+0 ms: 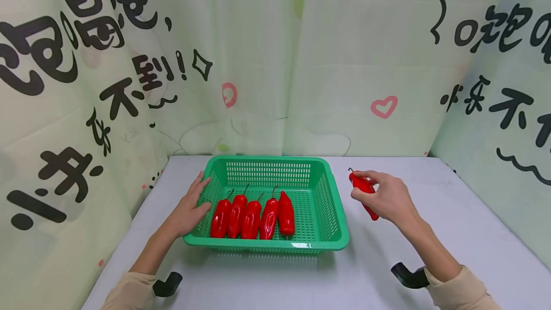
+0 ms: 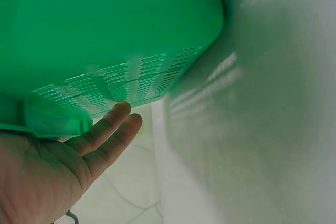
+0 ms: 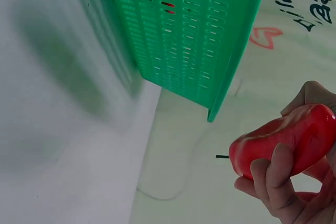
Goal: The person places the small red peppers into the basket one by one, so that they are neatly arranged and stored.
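A green plastic basket stands on the table, with several red chili peppers side by side in its left and middle part. My left hand holds the basket's left rim, thumb over the edge. Two of its fingers stretch along the outer wall in the left wrist view. Right of the basket, my right hand pinches another red chili pepper between thumb and fingers. That pepper is held above the table, its dark stem pointing away from the palm.
The white table runs back to a pale printed curtain with black lettering, which also hangs along both sides. Black curved pieces stick out at both wrists, by the beige sleeves.
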Demonstrator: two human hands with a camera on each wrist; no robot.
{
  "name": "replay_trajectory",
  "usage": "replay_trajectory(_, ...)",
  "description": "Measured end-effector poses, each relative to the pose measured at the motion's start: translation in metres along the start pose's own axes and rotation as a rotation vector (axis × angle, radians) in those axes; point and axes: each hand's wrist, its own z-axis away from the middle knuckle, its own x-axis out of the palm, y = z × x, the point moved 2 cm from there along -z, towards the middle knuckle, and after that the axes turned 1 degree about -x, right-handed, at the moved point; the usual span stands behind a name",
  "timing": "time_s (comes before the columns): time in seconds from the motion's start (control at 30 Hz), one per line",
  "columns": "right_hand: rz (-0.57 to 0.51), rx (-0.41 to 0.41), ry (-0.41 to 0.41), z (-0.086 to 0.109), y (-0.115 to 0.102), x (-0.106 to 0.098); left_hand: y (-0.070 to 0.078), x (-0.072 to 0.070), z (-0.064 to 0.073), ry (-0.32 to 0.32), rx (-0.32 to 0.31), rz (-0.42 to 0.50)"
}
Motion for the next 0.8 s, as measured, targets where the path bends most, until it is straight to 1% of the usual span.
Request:
replay_trajectory(0.13, -0.015, -0.032, 0.006, 0.000, -0.007, 0.001, -0.001, 0.000, 0.000, 0.000, 0.000, 0.002)
replay_trajectory(0.3, -0.037, -0.041, 0.012, 0.001, -0.013, 0.003, -0.001, 0.000, 0.000, -0.001, 0.002, 0.000)
replay_trajectory(0.53, -0.059, -0.066, 0.013, 0.001, -0.024, 0.011, -0.002, 0.001, 0.000, 0.000, 0.011, 0.002)
replay_trajectory(0.8, -0.089, -0.109, -0.006, 0.001, -0.036, 0.020, -0.002, 0.001, 0.000, 0.001, 0.014, 0.003)
